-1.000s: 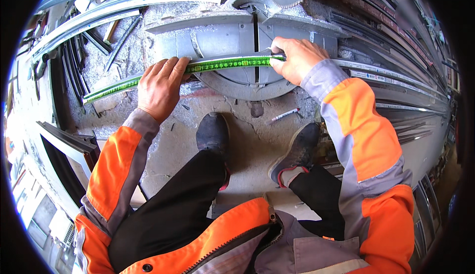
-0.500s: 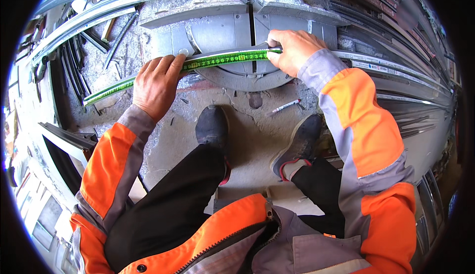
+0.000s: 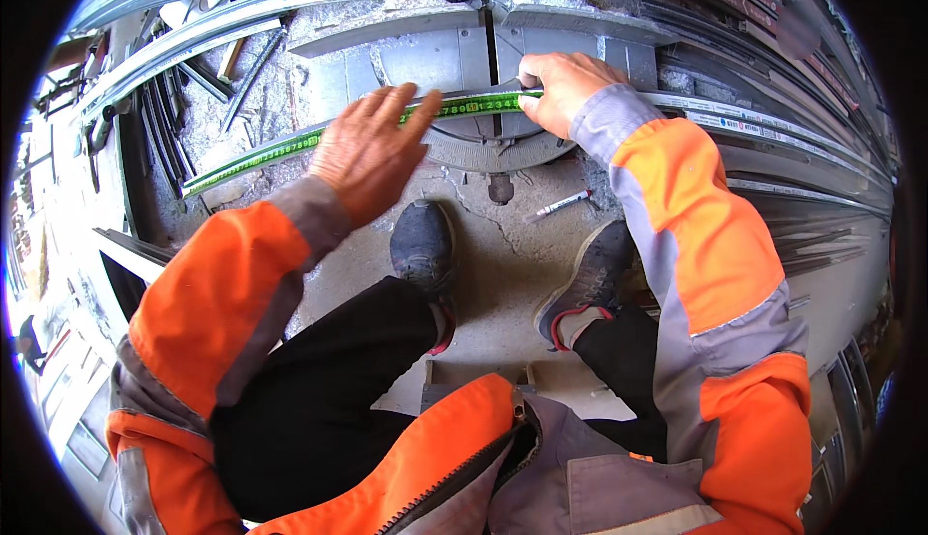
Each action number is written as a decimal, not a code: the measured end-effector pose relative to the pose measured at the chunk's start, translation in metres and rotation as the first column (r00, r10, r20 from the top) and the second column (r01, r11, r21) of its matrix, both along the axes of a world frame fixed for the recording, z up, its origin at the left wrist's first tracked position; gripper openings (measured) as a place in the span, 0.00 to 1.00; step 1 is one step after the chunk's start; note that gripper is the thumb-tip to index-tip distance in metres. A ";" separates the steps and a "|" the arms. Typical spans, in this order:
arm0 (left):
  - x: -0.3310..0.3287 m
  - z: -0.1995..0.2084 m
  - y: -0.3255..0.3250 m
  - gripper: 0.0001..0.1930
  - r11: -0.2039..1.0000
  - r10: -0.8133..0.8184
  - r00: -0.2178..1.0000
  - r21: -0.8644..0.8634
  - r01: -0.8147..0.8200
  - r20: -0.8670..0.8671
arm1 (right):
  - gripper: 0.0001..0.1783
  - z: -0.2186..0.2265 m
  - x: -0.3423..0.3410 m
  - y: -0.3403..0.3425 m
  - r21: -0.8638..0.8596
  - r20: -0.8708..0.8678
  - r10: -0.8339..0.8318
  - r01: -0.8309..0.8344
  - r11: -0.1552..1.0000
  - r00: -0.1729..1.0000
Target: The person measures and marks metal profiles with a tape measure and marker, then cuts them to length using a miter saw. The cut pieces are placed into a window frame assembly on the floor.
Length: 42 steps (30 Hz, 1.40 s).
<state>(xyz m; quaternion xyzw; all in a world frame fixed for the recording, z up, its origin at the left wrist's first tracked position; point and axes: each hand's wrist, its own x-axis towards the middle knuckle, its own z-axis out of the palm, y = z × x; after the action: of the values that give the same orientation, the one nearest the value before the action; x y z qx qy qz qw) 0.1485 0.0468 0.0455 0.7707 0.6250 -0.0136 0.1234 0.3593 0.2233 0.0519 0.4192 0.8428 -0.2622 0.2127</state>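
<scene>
A green tape measure blade point(image 3: 275, 151) runs in a shallow arc from the left to the middle, lying along a thin grey metal profile point(image 3: 466, 93). Both cross the round grey table of a mitre saw point(image 3: 425, 61), over its dark slot. At the right end, my right hand point(image 3: 572, 92) pinches the tape blade, thumb and fingers closed around it close to the slot. My left hand point(image 3: 372, 153) is over the blade left of the saw table, slightly blurred, fingers stretched out and apart; whether they touch the blade is unclear.
Behind the saw table stands its metal fence point(image 3: 580, 23). Long metal profiles point(image 3: 222, 28) lie at the far left; more profiles point(image 3: 764, 129) are stacked at the right. A white marker point(image 3: 561, 205) lies on the concrete floor between my shoes point(image 3: 422, 245), near the saw.
My left hand has come off its hold on the tape blade and moved right along it, fingers opening. My right hand stays at the right end, shifted only slightly.
</scene>
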 end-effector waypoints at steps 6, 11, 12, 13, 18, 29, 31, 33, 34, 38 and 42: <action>0.068 -0.017 0.011 0.34 0.981 0.118 0.987 0.141 -0.133 0.106 | 0.17 -0.001 -0.002 0.000 0.011 -0.034 0.016 -0.015 1.000 0.999; 0.110 -0.034 0.004 0.32 0.943 0.284 0.943 0.126 -0.307 0.174 | 0.18 -0.003 0.002 0.000 0.023 -0.044 -0.003 0.004 1.000 0.999; 0.116 -0.036 0.001 0.33 0.933 0.312 0.935 0.132 -0.335 0.171 | 0.18 -0.001 0.002 -0.001 0.020 -0.044 -0.003 0.004 1.000 0.999; 0.120 -0.038 0.000 0.33 0.922 0.338 0.925 0.138 -0.363 0.172 | 0.18 0.000 0.002 0.000 0.018 -0.043 -0.005 0.006 1.000 0.999; 0.132 -0.046 0.001 0.39 0.884 0.419 0.890 0.146 -0.445 0.178 | 0.19 -0.003 0.000 0.002 0.026 -0.061 0.010 -0.009 1.000 0.998; 0.131 -0.052 -0.004 0.37 0.876 0.416 0.865 0.133 -0.464 0.280 | 0.16 -0.017 0.008 0.008 -0.076 -0.219 0.013 -0.030 0.997 0.976; 0.130 -0.053 -0.006 0.38 0.878 0.416 0.867 0.126 -0.461 0.276 | 0.17 -0.020 0.006 0.009 -0.073 -0.206 0.028 -0.044 0.996 0.978; 0.129 -0.056 -0.007 0.38 0.874 0.415 0.867 0.144 -0.464 0.278 | 0.17 -0.019 0.005 0.007 -0.070 -0.196 0.028 -0.043 0.997 0.980; 0.130 -0.057 -0.008 0.38 0.874 0.413 0.866 0.145 -0.464 0.282 | 0.17 -0.017 0.005 0.007 -0.069 -0.194 0.026 -0.040 0.997 0.981; 0.133 -0.057 -0.003 0.37 0.866 0.405 0.864 0.176 -0.467 0.299 | 0.18 -0.018 0.015 0.011 -0.038 -0.200 0.033 -0.041 0.998 0.979; 0.128 -0.061 -0.005 0.36 0.864 0.428 0.872 0.176 -0.472 0.239 | 0.18 -0.030 0.008 0.013 -0.124 -0.267 0.040 -0.076 0.989 0.963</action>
<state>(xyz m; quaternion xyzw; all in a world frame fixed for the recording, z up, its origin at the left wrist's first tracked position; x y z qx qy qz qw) 0.2766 0.0413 -0.0156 0.6092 0.7707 0.1619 0.0933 0.3675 0.2360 0.0219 0.3404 0.8561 -0.3650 0.1338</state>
